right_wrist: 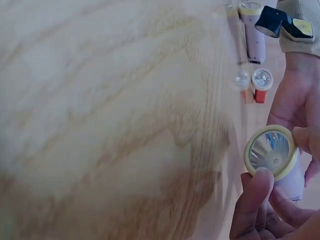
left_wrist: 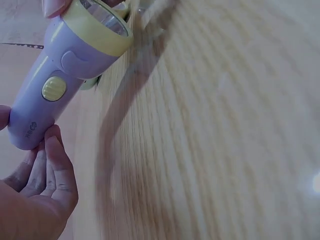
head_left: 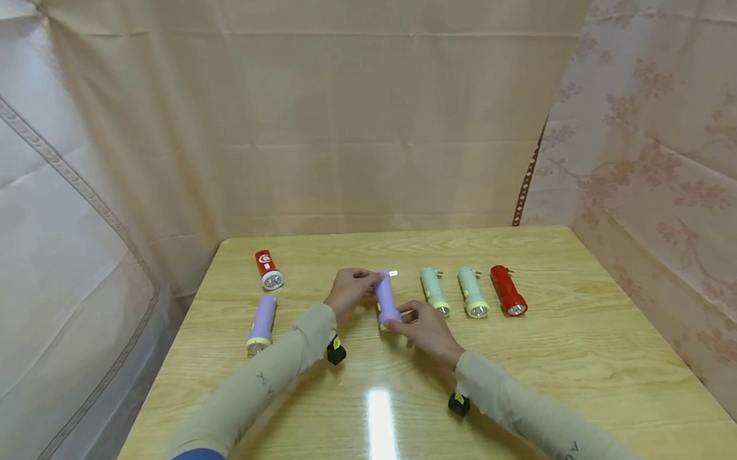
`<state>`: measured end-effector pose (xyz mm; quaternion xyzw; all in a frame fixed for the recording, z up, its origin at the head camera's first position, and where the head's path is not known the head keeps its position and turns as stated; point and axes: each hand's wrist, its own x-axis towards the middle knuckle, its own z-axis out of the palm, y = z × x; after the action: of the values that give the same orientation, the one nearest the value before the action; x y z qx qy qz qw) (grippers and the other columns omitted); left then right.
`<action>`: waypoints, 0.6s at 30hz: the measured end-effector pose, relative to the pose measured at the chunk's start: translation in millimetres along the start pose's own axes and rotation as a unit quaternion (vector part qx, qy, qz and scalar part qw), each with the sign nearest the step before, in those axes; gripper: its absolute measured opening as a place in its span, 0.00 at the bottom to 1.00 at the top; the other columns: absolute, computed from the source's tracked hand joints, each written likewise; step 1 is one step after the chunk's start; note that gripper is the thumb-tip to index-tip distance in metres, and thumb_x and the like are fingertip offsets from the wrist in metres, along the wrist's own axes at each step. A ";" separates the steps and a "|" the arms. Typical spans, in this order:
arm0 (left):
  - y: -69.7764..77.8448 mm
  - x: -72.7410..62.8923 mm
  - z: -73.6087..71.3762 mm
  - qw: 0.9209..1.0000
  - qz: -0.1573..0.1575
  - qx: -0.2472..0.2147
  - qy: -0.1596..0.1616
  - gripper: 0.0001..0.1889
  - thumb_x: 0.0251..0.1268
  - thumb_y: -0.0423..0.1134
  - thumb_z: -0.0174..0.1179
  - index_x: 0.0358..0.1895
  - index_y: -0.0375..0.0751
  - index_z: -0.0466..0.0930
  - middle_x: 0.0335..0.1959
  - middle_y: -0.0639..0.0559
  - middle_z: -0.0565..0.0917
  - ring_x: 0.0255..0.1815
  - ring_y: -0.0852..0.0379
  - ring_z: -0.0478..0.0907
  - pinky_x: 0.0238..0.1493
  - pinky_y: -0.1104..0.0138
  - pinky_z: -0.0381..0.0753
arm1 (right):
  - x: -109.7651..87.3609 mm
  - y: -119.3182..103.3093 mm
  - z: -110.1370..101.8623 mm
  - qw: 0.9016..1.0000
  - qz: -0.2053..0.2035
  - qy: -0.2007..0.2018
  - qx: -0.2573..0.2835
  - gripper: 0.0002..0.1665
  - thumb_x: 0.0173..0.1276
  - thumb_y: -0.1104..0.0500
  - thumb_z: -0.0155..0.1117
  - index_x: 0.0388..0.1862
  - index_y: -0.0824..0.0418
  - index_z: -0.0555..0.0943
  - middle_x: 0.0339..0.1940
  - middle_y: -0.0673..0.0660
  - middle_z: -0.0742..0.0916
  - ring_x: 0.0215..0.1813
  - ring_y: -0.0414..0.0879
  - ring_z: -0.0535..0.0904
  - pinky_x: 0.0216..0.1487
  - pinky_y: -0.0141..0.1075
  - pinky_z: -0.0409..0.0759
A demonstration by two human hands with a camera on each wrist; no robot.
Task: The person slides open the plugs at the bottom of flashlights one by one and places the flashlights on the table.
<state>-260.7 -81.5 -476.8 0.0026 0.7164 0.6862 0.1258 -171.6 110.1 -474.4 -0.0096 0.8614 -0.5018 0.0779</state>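
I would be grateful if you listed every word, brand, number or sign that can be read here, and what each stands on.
"X": a mark that looks like this letter, on the left sleeve; the mark below it is unclear.
"A": on the right sleeve; the letters after it are unclear.
Held purple flashlight: small dark print near its tail, too blurred to read.
Red flashlight with white head: white emblem, too small to read.

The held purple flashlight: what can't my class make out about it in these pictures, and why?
Left wrist: lettering on the purple flashlight, too small to read surely; part of its lens, cut off by the top edge.
Right wrist: most of its barrel, hidden behind its head and the right hand.
Head view: its lens, turned out of sight.
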 end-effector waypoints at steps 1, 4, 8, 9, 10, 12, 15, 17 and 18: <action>-0.4 2.5 1.1 1.000 -0.003 0.000 0.000 0.23 0.67 0.49 0.71 0.53 0.32 0.83 0.48 0.41 0.86 0.43 0.49 0.87 0.53 0.54 0.86 | 0.1 0.2 -0.5 1.000 0.003 0.000 0.001 0.30 0.61 0.45 0.80 0.55 0.61 0.83 0.43 0.57 0.88 0.35 0.48 0.85 0.31 0.39 0.84; -0.8 8.8 4.4 1.000 -0.009 0.004 0.004 0.23 0.67 0.48 0.71 0.53 0.32 0.83 0.47 0.41 0.86 0.42 0.49 0.87 0.51 0.55 0.86 | 0.5 0.2 -1.8 1.000 0.004 0.008 -0.012 0.31 0.60 0.45 0.81 0.56 0.60 0.83 0.44 0.57 0.88 0.39 0.50 0.84 0.32 0.39 0.84; -0.3 15.3 8.2 1.000 -0.007 0.015 0.008 0.21 0.67 0.47 0.71 0.52 0.32 0.84 0.45 0.41 0.87 0.40 0.50 0.87 0.49 0.55 0.86 | 1.8 0.8 -2.8 0.999 -0.006 0.023 -0.036 0.31 0.59 0.46 0.82 0.56 0.60 0.83 0.43 0.56 0.89 0.46 0.52 0.83 0.34 0.38 0.84; -0.1 16.8 9.0 1.000 -0.005 0.020 0.008 0.21 0.66 0.47 0.71 0.51 0.32 0.84 0.45 0.41 0.87 0.39 0.50 0.87 0.49 0.55 0.86 | 2.3 0.9 -3.2 0.999 -0.007 0.026 -0.040 0.31 0.59 0.47 0.82 0.56 0.60 0.83 0.43 0.57 0.89 0.46 0.51 0.83 0.34 0.37 0.84; -0.1 18.3 9.8 1.000 -0.005 0.023 0.009 0.21 0.66 0.47 0.71 0.51 0.32 0.85 0.45 0.41 0.87 0.39 0.50 0.87 0.49 0.55 0.86 | 2.7 0.9 -3.3 0.999 -0.007 0.026 -0.038 0.31 0.59 0.48 0.82 0.56 0.61 0.83 0.43 0.57 0.89 0.44 0.51 0.84 0.32 0.38 0.85; -0.3 21.0 11.2 1.000 -0.004 0.030 0.007 0.20 0.67 0.47 0.71 0.51 0.32 0.85 0.45 0.42 0.87 0.39 0.51 0.87 0.48 0.56 0.86 | 4.0 1.3 -3.4 0.999 -0.010 0.027 -0.040 0.31 0.60 0.50 0.81 0.57 0.63 0.83 0.43 0.59 0.89 0.39 0.49 0.86 0.29 0.38 0.85; -1.0 25.0 13.2 0.999 -0.005 0.033 0.008 0.20 0.67 0.46 0.71 0.51 0.32 0.85 0.44 0.41 0.87 0.38 0.51 0.87 0.46 0.58 0.87 | 5.6 0.1 -4.0 0.999 -0.008 0.030 -0.043 0.31 0.61 0.51 0.81 0.58 0.65 0.83 0.43 0.60 0.89 0.33 0.46 0.86 0.27 0.37 0.85; -1.8 27.9 14.8 0.999 -0.007 0.033 0.009 0.20 0.67 0.45 0.70 0.51 0.31 0.85 0.44 0.41 0.88 0.37 0.52 0.87 0.45 0.59 0.87 | 6.8 -0.4 -4.0 0.998 -0.010 0.032 -0.048 0.32 0.61 0.51 0.81 0.59 0.66 0.83 0.43 0.60 0.89 0.29 0.45 0.85 0.26 0.37 0.84; -2.1 29.1 15.8 0.999 -0.008 0.032 0.012 0.20 0.67 0.45 0.71 0.51 0.31 0.85 0.43 0.41 0.88 0.37 0.52 0.87 0.44 0.60 0.87 | 7.8 -0.6 -4.0 0.998 -0.009 0.035 -0.051 0.32 0.61 0.50 0.81 0.58 0.66 0.83 0.43 0.60 0.89 0.30 0.45 0.85 0.26 0.37 0.84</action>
<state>-285.6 -61.0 -484.4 -0.0074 0.7393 0.6619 0.1232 -180.0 112.6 -473.0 -0.0039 0.8879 -0.4581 0.0427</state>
